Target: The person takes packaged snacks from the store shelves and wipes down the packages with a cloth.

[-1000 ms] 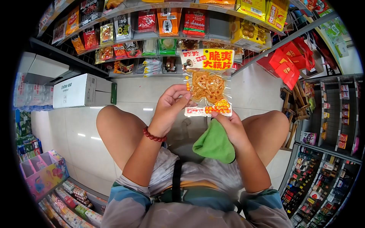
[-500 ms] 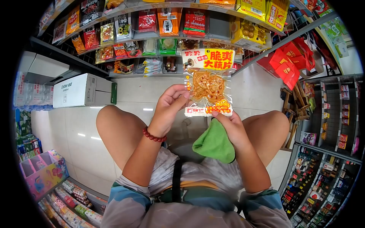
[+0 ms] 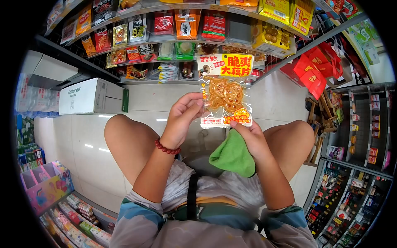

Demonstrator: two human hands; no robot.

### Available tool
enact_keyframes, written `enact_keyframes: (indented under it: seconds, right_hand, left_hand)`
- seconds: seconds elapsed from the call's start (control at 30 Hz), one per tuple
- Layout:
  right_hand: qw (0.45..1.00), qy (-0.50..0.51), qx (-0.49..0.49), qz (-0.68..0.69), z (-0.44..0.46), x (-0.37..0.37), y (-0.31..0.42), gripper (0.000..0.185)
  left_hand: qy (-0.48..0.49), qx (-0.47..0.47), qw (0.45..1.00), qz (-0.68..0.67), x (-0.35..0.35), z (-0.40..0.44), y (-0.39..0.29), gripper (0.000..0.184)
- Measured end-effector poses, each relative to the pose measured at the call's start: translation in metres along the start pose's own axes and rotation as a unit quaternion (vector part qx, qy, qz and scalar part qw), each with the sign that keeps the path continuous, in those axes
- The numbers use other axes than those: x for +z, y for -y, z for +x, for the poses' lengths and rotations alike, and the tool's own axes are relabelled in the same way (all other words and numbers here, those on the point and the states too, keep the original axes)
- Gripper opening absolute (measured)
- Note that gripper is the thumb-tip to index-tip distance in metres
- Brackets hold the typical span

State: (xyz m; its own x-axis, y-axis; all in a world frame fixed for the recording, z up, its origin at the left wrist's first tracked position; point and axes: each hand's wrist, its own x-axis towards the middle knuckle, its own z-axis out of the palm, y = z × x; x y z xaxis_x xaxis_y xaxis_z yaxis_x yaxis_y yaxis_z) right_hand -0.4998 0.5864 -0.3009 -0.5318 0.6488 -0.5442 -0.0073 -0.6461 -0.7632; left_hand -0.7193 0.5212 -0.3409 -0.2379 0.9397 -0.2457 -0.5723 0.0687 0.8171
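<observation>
A clear vacuum packet of lotus root slices (image 3: 225,94), with a yellow and white printed top, is held upright in front of me. My left hand (image 3: 186,115) pinches its left edge between thumb and fingers. At the lower right corner, my right hand (image 3: 251,138) grips the packet with the thumb on its front. A green cloth (image 3: 233,155) hangs from that same hand, under the packet, bunched against the palm. The right fingers behind the packet and cloth are hidden.
Ahead stands a shelf rack (image 3: 144,39) with several rows of snack packets. A white carton (image 3: 93,97) sits on the floor at left. Red bags (image 3: 312,70) and wooden stools (image 3: 322,111) are at right, beside another stocked rack (image 3: 359,124). A colourful box (image 3: 49,190) stands at lower left.
The packet has tilted slightly, and the glare on its film has shifted. Both hands keep their hold, nearly in the same place. The view has turned very slightly.
</observation>
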Motion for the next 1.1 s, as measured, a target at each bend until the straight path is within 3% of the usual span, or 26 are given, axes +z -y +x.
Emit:
enact_keyframes:
  seconds: [0.63, 0.83, 0.9, 1.1]
  right_hand:
    - [0.999, 0.028, -0.024, 0.0, -0.008, 0.006, -0.006, 0.029]
    - [1.0, 0.014, -0.026, -0.006, -0.005, 0.003, -0.009, 0.03]
    - [0.998, -0.016, -0.047, 0.029, -0.008, 0.008, -0.006, 0.021]
    - [0.997, -0.042, -0.06, 0.036, -0.008, 0.01, -0.004, 0.019]
  left_hand:
    - [-0.013, 0.025, 0.999, -0.016, 0.002, -0.02, -0.008, 0.025]
    - [0.014, 0.038, 0.999, 0.01, 0.0, -0.028, -0.01, 0.027]
    - [0.018, 0.051, 0.998, 0.011, 0.001, -0.029, -0.007, 0.028]
    - [0.034, 0.07, 0.996, 0.036, 0.0, -0.031, -0.004, 0.028]
